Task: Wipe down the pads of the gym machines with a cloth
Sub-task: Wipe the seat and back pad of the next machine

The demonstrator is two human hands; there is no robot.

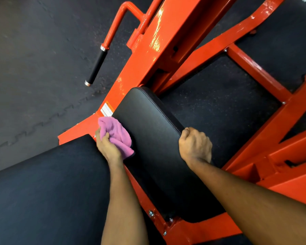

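Left hand [107, 147]: fingers clamped round the bunched pink cloth [117, 134], which presses on the left edge of the narrow pad [148, 124].
Right hand [194, 145]: curled over the pad's opposite edge, bracing it.
Missed area: the balled cloth likely touches little, so the face between the hands could stay streaky.
Snag: the orange frame [148, 59] lies just beyond the left knuckles, and a long stroke could scrape them.

Right hand [195, 147] with fingertips hidden over the edge of the narrow pad [148, 124], warning label [106, 109] print too small to read, pink cloth [117, 133] partly covered by left hand [107, 147], wide pad [42, 191] and orange frame [166, 41] cut off by picture edges
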